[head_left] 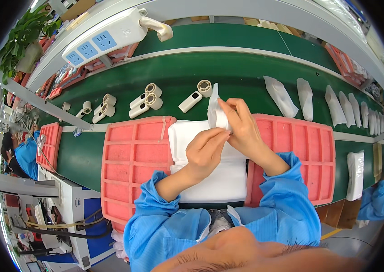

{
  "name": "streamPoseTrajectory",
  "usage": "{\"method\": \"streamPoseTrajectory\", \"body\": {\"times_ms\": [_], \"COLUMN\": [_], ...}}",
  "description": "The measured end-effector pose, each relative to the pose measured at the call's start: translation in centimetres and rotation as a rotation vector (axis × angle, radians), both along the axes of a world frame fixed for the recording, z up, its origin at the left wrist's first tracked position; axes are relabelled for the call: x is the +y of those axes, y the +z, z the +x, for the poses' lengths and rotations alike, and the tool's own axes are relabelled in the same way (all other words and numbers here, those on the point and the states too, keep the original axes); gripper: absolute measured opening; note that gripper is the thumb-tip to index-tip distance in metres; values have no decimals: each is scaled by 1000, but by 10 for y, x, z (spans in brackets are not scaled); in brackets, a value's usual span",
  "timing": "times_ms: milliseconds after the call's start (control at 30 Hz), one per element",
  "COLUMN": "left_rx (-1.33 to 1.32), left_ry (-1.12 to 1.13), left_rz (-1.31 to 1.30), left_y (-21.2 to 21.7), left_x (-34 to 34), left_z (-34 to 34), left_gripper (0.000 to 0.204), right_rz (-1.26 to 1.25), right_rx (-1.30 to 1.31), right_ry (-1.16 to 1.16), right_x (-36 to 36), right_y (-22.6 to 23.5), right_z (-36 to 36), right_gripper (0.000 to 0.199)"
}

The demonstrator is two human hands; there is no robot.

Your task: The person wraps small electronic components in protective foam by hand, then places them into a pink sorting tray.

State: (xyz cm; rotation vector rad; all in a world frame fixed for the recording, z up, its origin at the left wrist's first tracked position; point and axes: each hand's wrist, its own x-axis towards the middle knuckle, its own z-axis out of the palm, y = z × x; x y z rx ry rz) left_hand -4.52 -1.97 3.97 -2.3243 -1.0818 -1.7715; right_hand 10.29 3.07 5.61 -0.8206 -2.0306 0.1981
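In front of the green belt I hold a soft white sleeve [218, 113] upright between both hands. My left hand [207, 150] pinches its lower edge with fingertips and thumb. My right hand [243, 127] is closed on its right side, fingers bent over it. Whether anything is inside the sleeve cannot be seen. Below my hands lies a stack of flat white sleeves [214, 183]. Just beyond, on the belt, rests a white handheld fan [191, 101] with a round grille head.
More white fans [138, 109] lie in groups to the left on the green belt [242, 72]. Filled white sleeves [281, 96] line its right side. Pink trays [131, 163] flank the stack. A power strip [103, 38] hangs overhead; co-workers' blue sleeves [25, 156] show at both sides.
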Motion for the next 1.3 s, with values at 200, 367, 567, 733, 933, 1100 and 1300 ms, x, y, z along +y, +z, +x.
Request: {"method": "streamPoseTrajectory", "body": {"times_ms": [200, 367, 567, 733, 933, 1100, 1300], "left_rx": [-54, 156, 33, -327, -536, -519, -378], "left_ry": [44, 50, 58, -551, -252, -179, -46], "left_rz": [-264, -333, -234, -333, -360, -334, -277], "left_y": [17, 18, 25, 24, 17, 13, 5], "left_x": [3, 10, 17, 23, 20, 20, 15], "left_z": [1, -13, -35, -45, -43, -30, -33], "left_gripper": [53, 58, 50, 43, 37, 32, 22], "right_rz": [-33, -249, -442, -139, -272, 64, 32], "right_rx": [139, 344, 562, 200, 32, -115, -105], "right_ry": [-60, 43, 454, 254, 48, -120, -143], "right_x": [-1, -16, -11, 6, 14, 8, 5], "right_y": [-9, -16, -9, 0, -27, -23, -20], "right_z": [-3, -12, -10, -1, 6, -3, -4], "right_gripper": [63, 69, 66, 62, 43, 39, 41]}}
